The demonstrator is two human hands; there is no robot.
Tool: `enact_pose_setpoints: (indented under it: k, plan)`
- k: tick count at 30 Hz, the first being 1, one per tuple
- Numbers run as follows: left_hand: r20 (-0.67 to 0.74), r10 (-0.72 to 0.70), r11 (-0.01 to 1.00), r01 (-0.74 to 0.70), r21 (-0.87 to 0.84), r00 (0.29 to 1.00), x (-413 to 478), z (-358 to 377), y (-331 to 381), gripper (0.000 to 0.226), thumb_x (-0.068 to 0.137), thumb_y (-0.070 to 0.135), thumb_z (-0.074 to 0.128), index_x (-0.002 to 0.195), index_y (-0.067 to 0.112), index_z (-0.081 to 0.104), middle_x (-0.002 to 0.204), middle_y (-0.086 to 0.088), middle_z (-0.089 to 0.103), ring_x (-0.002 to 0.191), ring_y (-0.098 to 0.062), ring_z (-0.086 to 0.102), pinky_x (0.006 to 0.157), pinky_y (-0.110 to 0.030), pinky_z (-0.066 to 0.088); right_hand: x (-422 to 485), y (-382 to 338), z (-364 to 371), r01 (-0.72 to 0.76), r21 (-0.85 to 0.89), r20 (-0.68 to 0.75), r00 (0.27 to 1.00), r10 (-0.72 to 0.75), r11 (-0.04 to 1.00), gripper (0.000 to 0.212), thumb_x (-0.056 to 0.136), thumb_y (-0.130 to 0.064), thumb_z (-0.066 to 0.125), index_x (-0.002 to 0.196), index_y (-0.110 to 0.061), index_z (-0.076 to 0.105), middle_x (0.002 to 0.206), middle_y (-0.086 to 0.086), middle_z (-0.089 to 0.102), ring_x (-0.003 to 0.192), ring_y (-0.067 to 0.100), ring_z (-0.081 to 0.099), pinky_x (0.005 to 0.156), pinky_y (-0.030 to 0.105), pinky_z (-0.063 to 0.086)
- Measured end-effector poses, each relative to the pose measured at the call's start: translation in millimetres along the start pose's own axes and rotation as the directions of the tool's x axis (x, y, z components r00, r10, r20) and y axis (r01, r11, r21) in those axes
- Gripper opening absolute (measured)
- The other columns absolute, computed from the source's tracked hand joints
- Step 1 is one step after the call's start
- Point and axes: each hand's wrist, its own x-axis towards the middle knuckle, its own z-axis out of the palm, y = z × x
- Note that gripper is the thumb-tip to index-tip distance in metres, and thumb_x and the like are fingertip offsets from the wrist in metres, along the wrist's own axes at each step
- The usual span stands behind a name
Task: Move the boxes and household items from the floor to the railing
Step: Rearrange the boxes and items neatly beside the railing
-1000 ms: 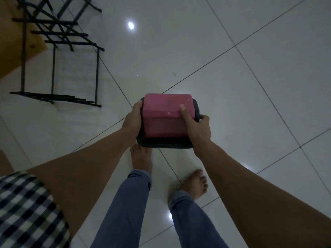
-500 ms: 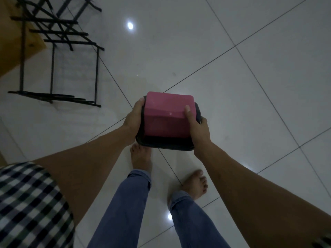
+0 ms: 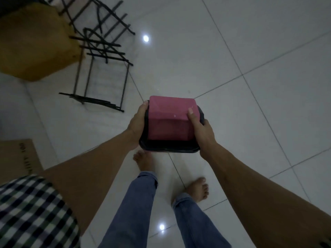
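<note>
Left hand (image 3: 138, 126) clamps the left side of the pink box (image 3: 170, 119) and the black tray (image 3: 168, 149) under it. Right hand (image 3: 201, 130) has the right side, thumb on top of the box and fingers curled round the tray edge. The load is held out in front of the body, above the tiled floor (image 3: 250, 122). No railing that I can identify in view.

Risks, my read:
- Box looks loose in the tray. Tip it forward and it slides out, since only the right thumb plainly pins it.
- Glossy tile and bare feet (image 3: 145, 160) make a slip likely, with both hands busy.
- Black metal rack (image 3: 100, 72) lies up-left with bars sticking out low, so it's a trip or snag point.
- Cardboard box (image 3: 16, 156) sits at the left near the body, a second obstacle.
- Dim light, and the load hides the floor just ahead.
</note>
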Motion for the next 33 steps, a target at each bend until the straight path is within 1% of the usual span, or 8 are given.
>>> enact_pose_setpoints:
  k: [3, 6, 10, 16, 19, 25, 29, 33]
  plan:
    - [-0.044, 0.059, 0.998, -0.06, -0.021, 0.997, -54, -38, 44, 0.053, 0.097, 0.064, 0.038, 0.113, 0.025, 0.071, 0.109, -0.001, 0.074, 0.078, -0.009, 0.073, 0.062, -0.022, 0.055, -58, -58, 26, 0.057, -0.101, 0.057, 0.997, -0.051, 0.993, 0.108, 0.058, -0.085, 0.068, 0.141, -0.02, 0.046, 0.126, 0.005, 0.062, 0.105, 0.023, 0.065, 0.094, 0.046, 0.056]
    - [-0.078, 0.106, 0.988, -0.114, -0.102, 0.991, -111, -76, 79, 0.055, 0.098, 0.064, 0.036, 0.113, 0.026, 0.072, 0.101, 0.002, 0.077, 0.08, -0.009, 0.074, 0.06, -0.022, 0.056, -117, -114, 58, 0.117, -0.19, 0.132, 0.987, -0.093, 0.975, 0.118, 0.051, -0.089, 0.064, 0.143, -0.019, 0.044, 0.126, 0.004, 0.062, 0.105, 0.024, 0.065, 0.092, 0.047, 0.057]
    - [-0.102, 0.158, 0.957, -0.178, -0.23, 0.982, -175, -138, 118, 0.059, 0.096, 0.067, 0.034, 0.12, 0.027, 0.069, 0.11, -0.003, 0.075, 0.096, -0.019, 0.073, 0.077, -0.031, 0.058, -182, -169, 114, 0.184, -0.271, 0.228, 0.966, -0.123, 0.945, 0.109, 0.06, -0.087, 0.066, 0.142, -0.018, 0.045, 0.124, 0.005, 0.063, 0.104, 0.024, 0.066, 0.09, 0.046, 0.058]
    - [-0.223, 0.206, 0.896, -0.275, -0.348, 0.953, -249, -250, 148, 0.059, 0.093, 0.071, 0.038, 0.117, 0.029, 0.072, 0.115, -0.008, 0.073, 0.106, -0.026, 0.07, 0.098, -0.046, 0.053, -265, -218, 224, 0.241, -0.331, 0.346, 0.931, -0.121, 0.912, 0.12, 0.048, -0.09, 0.069, 0.139, -0.015, 0.048, 0.123, 0.007, 0.064, 0.103, 0.027, 0.067, 0.091, 0.048, 0.058]
    - [-0.273, 0.223, 0.872, -0.316, -0.375, 0.936, -270, -310, 157, 0.06, 0.09, 0.073, 0.04, 0.117, 0.029, 0.073, 0.113, -0.008, 0.074, 0.105, -0.026, 0.07, 0.098, -0.046, 0.053, -293, -231, 285, 0.268, -0.337, 0.408, 0.906, -0.117, 0.902, 0.127, 0.037, -0.093, 0.072, 0.139, -0.02, 0.052, 0.121, 0.005, 0.066, 0.102, 0.026, 0.069, 0.09, 0.047, 0.059]
    - [-0.41, 0.183, 0.808, -0.375, -0.455, 0.893, -276, -414, 169, 0.06, 0.087, 0.076, 0.042, 0.116, 0.032, 0.073, 0.11, -0.007, 0.075, 0.1, -0.024, 0.071, 0.091, -0.041, 0.055, -308, -246, 405, 0.344, -0.419, 0.523, 0.848, -0.086, 0.84, 0.102, 0.053, -0.09, 0.07, 0.133, -0.028, 0.054, 0.12, 0.004, 0.065, 0.101, 0.026, 0.068, 0.087, 0.042, 0.058]
    - [-0.463, 0.136, 0.714, -0.41, -0.567, 0.876, -253, -468, 180, 0.05, 0.097, 0.062, 0.041, 0.096, 0.027, 0.077, 0.098, -0.009, 0.077, 0.08, -0.022, 0.074, 0.076, -0.036, 0.056, -284, -255, 489, 0.369, -0.482, 0.565, 0.824, -0.04, 0.795, 0.118, 0.041, -0.095, 0.07, 0.135, -0.025, 0.055, 0.122, 0.007, 0.067, 0.103, 0.03, 0.069, 0.092, 0.049, 0.057]
    - [-0.492, 0.072, 0.633, -0.421, -0.65, 0.867, -210, -519, 189, 0.054, 0.096, 0.065, 0.042, 0.102, 0.024, 0.077, 0.098, -0.009, 0.076, 0.09, -0.027, 0.073, 0.086, -0.044, 0.057, -241, -265, 574, 0.409, -0.573, 0.592, 0.806, 0.014, 0.71, 0.124, 0.041, -0.098, 0.067, 0.14, -0.024, 0.051, 0.123, 0.007, 0.066, 0.103, 0.03, 0.068, 0.093, 0.049, 0.056]
